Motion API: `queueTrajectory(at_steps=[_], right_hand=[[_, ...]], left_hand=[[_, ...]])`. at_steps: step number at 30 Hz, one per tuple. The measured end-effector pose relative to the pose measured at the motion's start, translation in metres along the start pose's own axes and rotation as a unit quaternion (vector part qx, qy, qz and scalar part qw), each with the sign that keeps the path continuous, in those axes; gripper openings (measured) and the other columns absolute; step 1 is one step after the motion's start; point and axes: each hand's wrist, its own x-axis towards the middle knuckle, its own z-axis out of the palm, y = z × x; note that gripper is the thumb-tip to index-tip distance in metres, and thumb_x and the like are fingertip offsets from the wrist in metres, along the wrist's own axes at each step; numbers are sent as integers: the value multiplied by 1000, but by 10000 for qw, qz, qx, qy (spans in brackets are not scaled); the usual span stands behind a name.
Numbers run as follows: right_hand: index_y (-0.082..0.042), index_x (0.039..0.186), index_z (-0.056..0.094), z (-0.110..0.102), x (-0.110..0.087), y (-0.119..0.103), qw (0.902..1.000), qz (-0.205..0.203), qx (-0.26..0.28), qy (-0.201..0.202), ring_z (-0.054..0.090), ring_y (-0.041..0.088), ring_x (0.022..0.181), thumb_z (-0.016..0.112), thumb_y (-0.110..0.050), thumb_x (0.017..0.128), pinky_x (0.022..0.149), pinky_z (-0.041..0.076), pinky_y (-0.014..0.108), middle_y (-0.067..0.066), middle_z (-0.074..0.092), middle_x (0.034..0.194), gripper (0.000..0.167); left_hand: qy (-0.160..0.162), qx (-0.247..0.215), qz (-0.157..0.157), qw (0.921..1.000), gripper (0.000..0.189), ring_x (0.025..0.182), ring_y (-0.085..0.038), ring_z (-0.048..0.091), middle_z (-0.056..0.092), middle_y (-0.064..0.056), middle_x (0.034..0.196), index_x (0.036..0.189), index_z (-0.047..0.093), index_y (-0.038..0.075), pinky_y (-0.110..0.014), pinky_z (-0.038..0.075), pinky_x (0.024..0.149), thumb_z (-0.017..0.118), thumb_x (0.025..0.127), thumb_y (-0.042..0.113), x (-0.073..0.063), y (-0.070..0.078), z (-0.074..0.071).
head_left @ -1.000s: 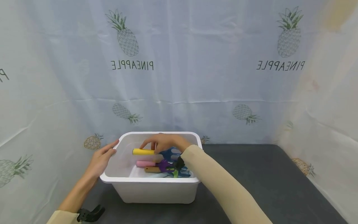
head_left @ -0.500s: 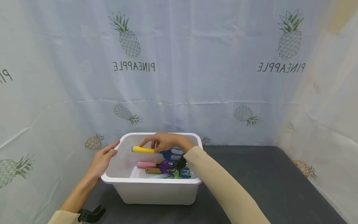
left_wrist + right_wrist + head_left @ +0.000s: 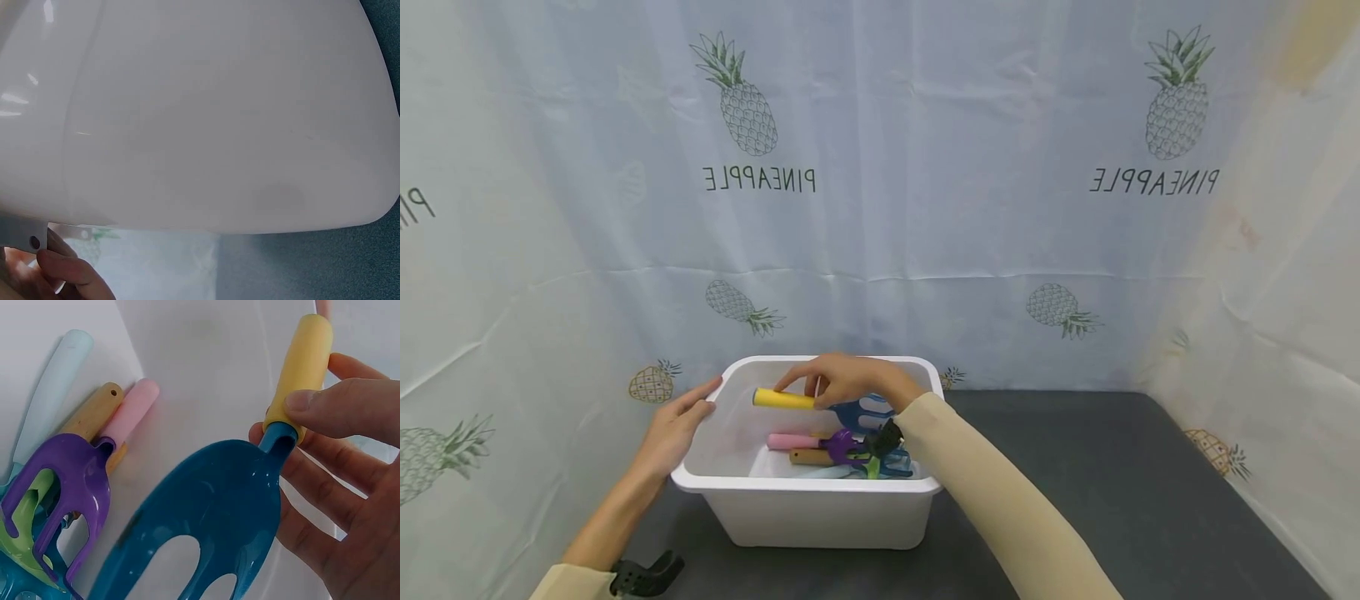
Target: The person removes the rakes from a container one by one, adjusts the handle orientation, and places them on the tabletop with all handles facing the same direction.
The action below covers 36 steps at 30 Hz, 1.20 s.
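Observation:
My right hand [image 3: 842, 379] pinches a blue garden hand fork [image 3: 212, 481] by its yellow handle [image 3: 781, 399], thumb on one side and fingers on the other. It is held inside a white plastic tub [image 3: 812, 521], above several other hand tools. Below lie a purple hand fork [image 3: 78, 462] with a pink handle, a wooden handle [image 3: 94, 414], a pale blue handle [image 3: 53, 394] and a green tool [image 3: 22, 534]. At the tub's left side, my left hand [image 3: 670, 429] grips the rim; the tub's outer wall [image 3: 206, 125] fills most of the left wrist view.
Under the tub is a dark table [image 3: 1075, 475] that reaches to the right. A pale curtain [image 3: 925, 208] printed with pineapples hangs behind and along both sides. Black straps [image 3: 646, 575] are on the wrists.
The yellow-handled hand fork has risen slightly in the right hand, its handle end tilting up a little. The left hand stays on the tub's rim. The head view has shifted slightly.

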Motion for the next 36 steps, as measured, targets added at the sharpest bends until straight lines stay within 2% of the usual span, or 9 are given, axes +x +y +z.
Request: queueTrajectory(at_steps=[6,13,19,25,32,36], right_hand=[[-32,146,58,0,-1,-3,10000,15,-79,12,65,11,104,65,-2,94,87,57,21,0,68,125,61],[-32,147,58,-1,0,-8,9997,-121,-183,76,66,11,103,63,-2,96,87,57,21,3,69,125,60],[-32,147,57,-3,0,-11,9993,-262,-223,129,66,10,101,63,-3,95,87,57,19,0,69,124,60],[-32,147,58,-4,0,-14,9992,-321,-109,198,67,10,100,64,-4,95,85,59,19,2,69,123,59],[-31,148,57,-7,0,-22,9983,-491,-255,183,67,10,101,62,-4,96,87,58,19,1,69,125,59],[-30,148,57,-10,0,-27,9978,-494,-371,234,66,11,101,62,-3,95,86,58,18,1,69,126,59]], left_hand=[[-25,33,-7,10000,54,146,-45,44,30,-18,169,163,33,16,-36,56,98,38,111,33,-1,1,0],[24,-12,-21,10000,54,146,-43,45,32,-17,168,162,36,17,-24,53,92,40,110,33,-2,1,-1],[-3,-120,-55,9999,54,149,-42,42,31,-16,169,162,35,17,-40,53,105,40,110,31,-3,4,0],[-81,-242,-186,9995,55,150,-46,39,25,-18,171,164,31,18,-57,46,113,37,111,32,-2,5,2],[-157,-337,-283,9989,56,154,-46,30,20,-18,172,165,28,19,-61,38,118,36,111,32,-1,6,1],[-155,-323,-308,9989,55,153,-45,33,21,-18,172,164,29,19,-59,42,117,37,111,31,-1,5,1]])
